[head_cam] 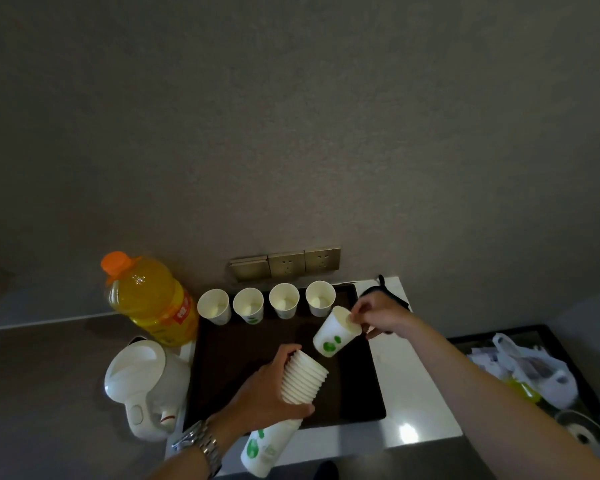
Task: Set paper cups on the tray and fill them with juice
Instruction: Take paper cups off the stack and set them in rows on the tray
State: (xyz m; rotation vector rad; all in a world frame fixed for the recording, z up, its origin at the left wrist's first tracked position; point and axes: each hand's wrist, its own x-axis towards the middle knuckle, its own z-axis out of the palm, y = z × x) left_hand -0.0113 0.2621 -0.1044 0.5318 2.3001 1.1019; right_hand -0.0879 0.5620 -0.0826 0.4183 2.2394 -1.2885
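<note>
The cup-setting step is underway: the right hand [378,315] is pinching a single cup [336,332] by its rim over the tray [368,393], while the left hand [267,389] is gripping the stack [302,379]. Next, it needs standing upright beside the four cups [267,303]; the juice bottle [151,299] is waiting unopened.

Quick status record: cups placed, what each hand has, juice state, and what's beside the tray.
cups on tray: four paper cups upright in a row along the far edge of the tray, all empty
left hand: grips the cup stack
right hand: pinches a single cup by its rim, tilted above the tray
juice bottle: capped, left of tray
kettle: left of tray
</note>
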